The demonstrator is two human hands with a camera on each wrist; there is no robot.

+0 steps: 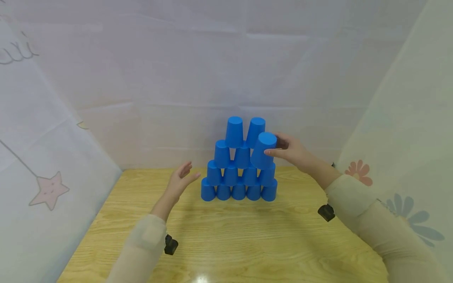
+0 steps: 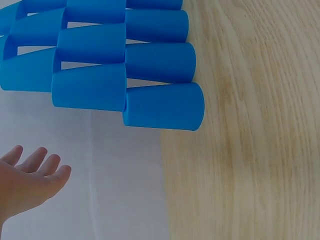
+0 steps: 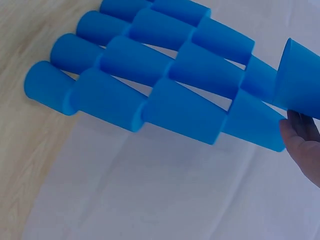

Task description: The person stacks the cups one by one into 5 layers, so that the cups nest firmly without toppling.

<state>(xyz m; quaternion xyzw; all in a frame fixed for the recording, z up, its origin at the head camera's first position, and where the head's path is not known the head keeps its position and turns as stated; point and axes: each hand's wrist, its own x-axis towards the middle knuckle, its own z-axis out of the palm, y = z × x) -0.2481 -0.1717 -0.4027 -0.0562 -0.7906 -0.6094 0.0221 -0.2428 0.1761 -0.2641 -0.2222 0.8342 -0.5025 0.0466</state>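
Observation:
Blue cups stand upside down in a stepped stack, with several in the bottom row and two in the top row. My right hand grips another upside-down blue cup between thumb and fingers. This held cup is in front of the stack's right side and hides part of it. In the right wrist view, the same cup appears at the right edge, beside the upper cups. Left of the stack, my left hand hovers apart from it, fingers loosely extended and nothing held.
The stack stands on a wooden table near its back edge. A pale cloth hangs behind, with printed cloths at both sides. Black devices are at both wrists.

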